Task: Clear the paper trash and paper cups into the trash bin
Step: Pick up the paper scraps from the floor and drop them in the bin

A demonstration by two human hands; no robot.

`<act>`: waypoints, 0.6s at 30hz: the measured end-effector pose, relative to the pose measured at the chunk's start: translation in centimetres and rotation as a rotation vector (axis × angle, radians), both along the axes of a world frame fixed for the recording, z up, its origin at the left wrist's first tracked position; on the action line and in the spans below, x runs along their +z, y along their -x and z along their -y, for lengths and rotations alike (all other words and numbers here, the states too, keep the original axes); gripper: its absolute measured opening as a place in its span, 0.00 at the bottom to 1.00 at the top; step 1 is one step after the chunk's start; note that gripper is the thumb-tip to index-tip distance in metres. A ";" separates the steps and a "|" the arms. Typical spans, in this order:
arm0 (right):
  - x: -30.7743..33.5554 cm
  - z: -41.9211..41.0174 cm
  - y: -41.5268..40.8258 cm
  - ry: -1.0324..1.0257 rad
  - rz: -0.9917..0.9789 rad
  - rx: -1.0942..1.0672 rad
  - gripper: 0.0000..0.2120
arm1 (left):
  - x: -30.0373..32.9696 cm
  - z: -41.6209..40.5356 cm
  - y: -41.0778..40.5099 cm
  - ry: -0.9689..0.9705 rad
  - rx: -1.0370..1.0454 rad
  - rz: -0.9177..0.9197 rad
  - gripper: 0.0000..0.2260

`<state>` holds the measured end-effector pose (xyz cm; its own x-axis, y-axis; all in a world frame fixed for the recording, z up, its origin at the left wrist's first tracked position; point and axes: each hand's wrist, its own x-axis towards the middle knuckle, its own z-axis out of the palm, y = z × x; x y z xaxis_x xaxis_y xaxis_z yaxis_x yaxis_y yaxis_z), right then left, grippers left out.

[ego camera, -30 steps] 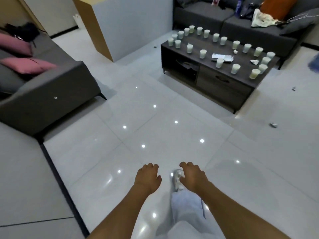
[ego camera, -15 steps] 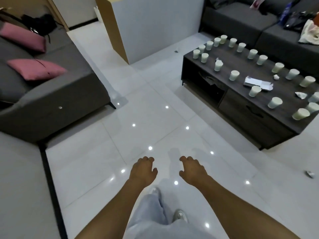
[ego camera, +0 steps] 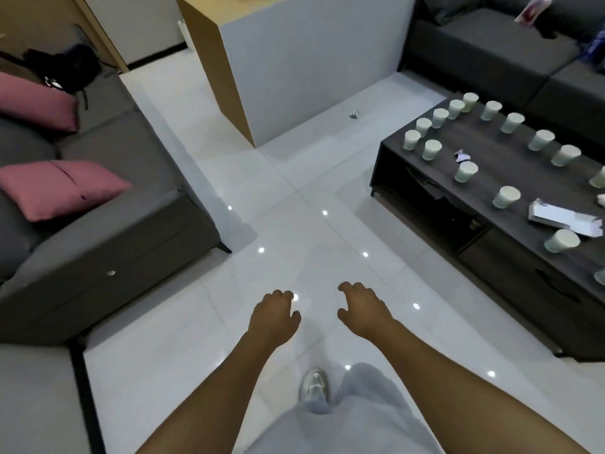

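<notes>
Both hands reach forward over the white tiled floor, palms down, seen from the head camera looking down. The left hand has loosely curled fingers and holds nothing. The right hand, just beside it with a gap between them, is likewise relaxed and empty. Bare forearms run back toward the bottom edge, above pale grey trousers and one light shoe on the floor.

To the right stands a long, dark wooden bench with an open shelf and a drawer in its front. Many white paper cups stand upright on its top, well apart from the hands. One line of cups follows the far edge, a cluster sits at the near left corner, and a few more stand along the front edge. A small crumpled paper scrap lies among the cups, touching or almost touching one of them. A flat, torn white paper wrapper lies near the right edge of the frame, with a cup just in front of it. Another small crumpled scrap lies on the floor beyond the bench, near a white block with tan wooden sides.

On the left is a grey sofa carrying two pink cushions and a black bag. A second dark sofa stands behind the bench. No trash bin shows in this view.
</notes>
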<state>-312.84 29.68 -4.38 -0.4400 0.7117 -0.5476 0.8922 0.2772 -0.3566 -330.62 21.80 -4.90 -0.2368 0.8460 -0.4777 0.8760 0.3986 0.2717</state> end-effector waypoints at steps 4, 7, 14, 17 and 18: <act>-0.5 -7.8 3.2 0.035 0.032 -0.053 0.25 | 0.0 -8.5 3.6 0.004 -0.038 0.015 0.19; -1.4 -14.8 5.0 0.082 0.033 -0.119 0.25 | -0.7 -15.8 6.0 0.007 -0.060 0.023 0.19; -1.2 -36.4 9.7 0.029 0.017 -0.188 0.26 | -1.0 -36.1 10.8 0.017 -0.069 0.001 0.20; -0.6 -44.0 11.6 0.027 0.023 -0.191 0.25 | 0.0 -44.1 12.8 -0.002 -0.072 0.000 0.21; -0.4 -46.2 12.3 0.031 0.023 -0.191 0.25 | 0.3 -46.5 13.6 -0.009 -0.067 0.005 0.21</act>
<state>-325.14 75.83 -4.78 -0.2859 0.7634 -0.5792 0.9355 0.0915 -0.3413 -344.22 68.32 -4.61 -0.1771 0.8641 -0.4711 0.8991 0.3367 0.2796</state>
